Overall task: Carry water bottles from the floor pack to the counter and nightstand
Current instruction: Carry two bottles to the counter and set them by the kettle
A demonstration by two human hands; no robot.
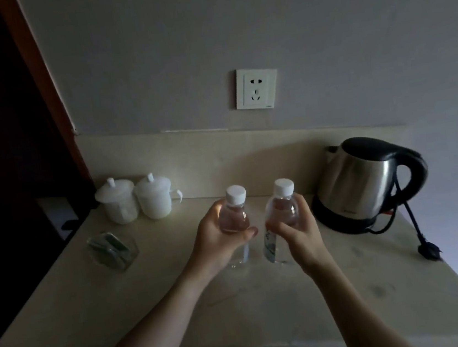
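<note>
Two clear water bottles with white caps stand upright side by side at the middle of a pale counter (94, 305) in a dim room, each gripped by one of a person's bare hands. The left hand (216, 241) wraps its fingers and thumb around the left bottle (234, 216), while the right hand (298, 231) curls around the right bottle (281, 210), which carries a printed label on its lower half. The bottles' bases appear to rest on the counter, though the low light makes the contact hard to confirm. To the left, against the back ledge, two white lidded cups (135, 199) sit touching each other, and nearer the edge lies a clear glass tray (113, 249) holding dark packets. To the right stands a steel kettle (367, 182) on its black base, its cord (414, 225) trailing across the counter to an unplugged plug. A white wall socket (256, 88) is mounted above.
</note>
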